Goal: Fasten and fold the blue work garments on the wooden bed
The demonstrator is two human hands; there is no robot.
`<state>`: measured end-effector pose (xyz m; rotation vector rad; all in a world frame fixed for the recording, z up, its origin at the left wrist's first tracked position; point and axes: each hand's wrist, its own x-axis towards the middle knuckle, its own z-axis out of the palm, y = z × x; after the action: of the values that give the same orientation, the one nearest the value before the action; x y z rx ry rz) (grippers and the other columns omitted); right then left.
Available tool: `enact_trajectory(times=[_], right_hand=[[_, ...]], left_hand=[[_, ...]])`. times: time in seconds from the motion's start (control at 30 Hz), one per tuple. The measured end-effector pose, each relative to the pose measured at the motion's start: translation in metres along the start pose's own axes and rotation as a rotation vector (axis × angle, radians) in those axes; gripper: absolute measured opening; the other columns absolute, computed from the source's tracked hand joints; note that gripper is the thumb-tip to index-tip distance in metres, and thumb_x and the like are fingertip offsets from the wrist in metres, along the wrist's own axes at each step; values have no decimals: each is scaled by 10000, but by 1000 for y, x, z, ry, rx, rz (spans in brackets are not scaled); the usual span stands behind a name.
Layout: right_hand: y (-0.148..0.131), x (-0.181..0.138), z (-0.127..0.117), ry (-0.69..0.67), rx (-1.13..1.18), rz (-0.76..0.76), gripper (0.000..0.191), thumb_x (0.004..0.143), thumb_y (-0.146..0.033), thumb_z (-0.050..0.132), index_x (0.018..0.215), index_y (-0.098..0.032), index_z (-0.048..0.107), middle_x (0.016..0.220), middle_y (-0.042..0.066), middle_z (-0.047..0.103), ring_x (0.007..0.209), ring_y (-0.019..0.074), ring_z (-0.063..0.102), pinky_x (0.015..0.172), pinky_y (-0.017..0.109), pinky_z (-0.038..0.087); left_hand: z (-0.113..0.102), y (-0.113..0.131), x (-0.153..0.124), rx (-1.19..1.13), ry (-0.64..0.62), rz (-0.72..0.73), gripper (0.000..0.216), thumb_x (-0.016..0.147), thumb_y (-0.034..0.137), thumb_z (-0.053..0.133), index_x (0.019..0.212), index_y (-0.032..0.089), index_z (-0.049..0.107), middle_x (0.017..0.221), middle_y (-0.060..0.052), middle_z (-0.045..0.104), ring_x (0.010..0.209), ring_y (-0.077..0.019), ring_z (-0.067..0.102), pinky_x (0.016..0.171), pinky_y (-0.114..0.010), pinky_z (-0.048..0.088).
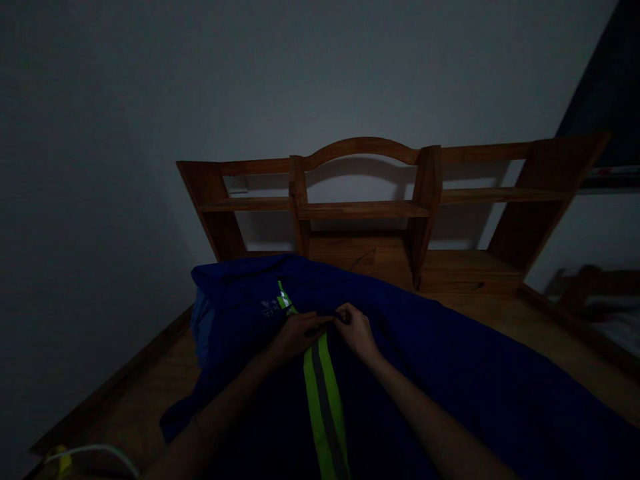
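Observation:
A dark blue work jacket [440,353] with a yellow-green and grey reflective stripe [325,400] lies spread over a wooden desk. My left hand [299,331] rests at the stripe's upper part, its fingers reaching right and closed on the cloth there. Close beside it, my right hand [354,329] pinches the jacket's fabric between thumb and fingers. The fingertips of both hands nearly meet. What exactly lies between them is too dark to make out. Pale printed marks [270,307] show on the cloth to the left of the stripe.
Behind the jacket stands a wooden shelf unit [363,211] against a grey wall [300,73]. The wooden desktop [505,310] shows at the right. At the lower left lies a pale curved cord [103,448] by a yellow item [64,460]. The light is dim.

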<state>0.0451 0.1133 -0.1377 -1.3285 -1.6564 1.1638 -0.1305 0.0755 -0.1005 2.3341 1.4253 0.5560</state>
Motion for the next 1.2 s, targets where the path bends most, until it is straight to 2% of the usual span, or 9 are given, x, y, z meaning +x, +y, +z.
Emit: enact_trajectory(times=[0.23, 0.37, 0.57, 0.73, 0.87, 0.97, 1.07, 1.2], right_hand=[[0, 0, -3, -18, 4, 10, 145, 716, -224, 504, 812, -188, 607, 690, -27, 582, 644, 117, 534, 589, 209, 357], [2, 0, -3, -33, 8, 15, 146, 724, -231, 502, 816, -190, 607, 695, -23, 591, 648, 123, 535, 591, 213, 359], [3, 0, -3, -55, 30, 13, 154, 756, -260, 493, 828, -192, 612, 734, -14, 617, 671, 125, 546, 609, 212, 381], [2, 1, -5, -67, 40, 10, 153, 757, -273, 517, 838, -195, 622, 753, -16, 628, 681, 125, 554, 628, 217, 396], [4, 1, -4, -83, 46, 2, 161, 771, -287, 517, 848, -191, 620, 761, -11, 632, 688, 128, 560, 637, 222, 410], [0, -1, -3, -93, 46, -9, 150, 786, -294, 515, 842, -192, 610, 760, -7, 626, 697, 133, 565, 653, 231, 422], [-13, -2, -13, -66, -24, -112, 144, 770, -247, 545, 900, -198, 588, 851, 11, 616, 800, 148, 567, 737, 256, 432], [-24, 2, -47, -93, -234, -330, 401, 725, -191, 606, 1118, -237, 543, 1113, 45, 556, 1070, 186, 484, 940, 332, 365]], left_hand=[[0, -3, 1, -9, 63, -35, 260, 877, 315, 484, 1049, 241, 665, 769, -23, 607, 681, -106, 575, 613, -193, 421], [-1, -1, 4, -146, 42, -168, 234, 850, 318, 526, 997, 235, 689, 780, -21, 632, 714, -121, 588, 642, -209, 425], [-6, -3, 9, -396, 27, -396, 244, 804, 376, 567, 947, 232, 703, 922, -8, 694, 893, -174, 610, 826, -266, 424], [-6, -12, 7, -558, -21, -504, 325, 765, 444, 580, 940, 198, 702, 918, -18, 707, 864, -198, 631, 781, -269, 450], [-4, -14, 7, -569, 26, -608, 359, 722, 481, 609, 886, 177, 704, 852, -22, 707, 801, -205, 625, 690, -257, 454], [0, -17, 8, -685, 58, -644, 362, 708, 490, 619, 848, 162, 682, 807, -17, 692, 759, -194, 617, 648, -245, 450], [6, -25, 8, -881, 224, -724, 391, 694, 499, 632, 888, 160, 647, 857, -21, 682, 798, -195, 623, 709, -264, 466], [7, -36, 7, -995, 561, -886, 512, 706, 530, 611, 1076, 177, 590, 1077, -63, 644, 969, -219, 602, 857, -333, 446]])
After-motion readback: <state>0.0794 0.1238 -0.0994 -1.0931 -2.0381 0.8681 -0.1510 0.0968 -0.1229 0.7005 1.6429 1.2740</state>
